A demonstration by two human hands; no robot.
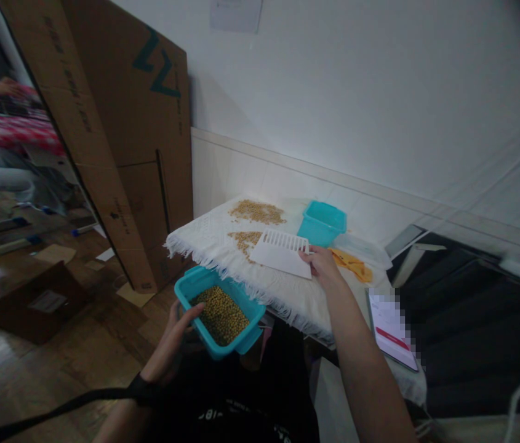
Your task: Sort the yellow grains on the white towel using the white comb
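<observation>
A white slotted board lies low over the cloth-covered surface, its row of slots facing the far side. The right hand grips the board at its right end in a narrow hold, thumb on top; the fingers underneath are hidden. The left hand holds a turquoise container to the left of the board and nearer the person, in front of the fringed cloth edge. Its thumb reaches over the rim, and the container is tilted, with many yellowish beans inside.

Just left of the board, reaching its slotted edge, is a small spread of beans; a larger scatter lies beyond the board, to the left. Beyond it to the right stands a second turquoise container. An orange cloth lies to the right of the board, past the right hand, and a tablet rests farther right and nearer the person. Well left of the board stands a tall cardboard box.
</observation>
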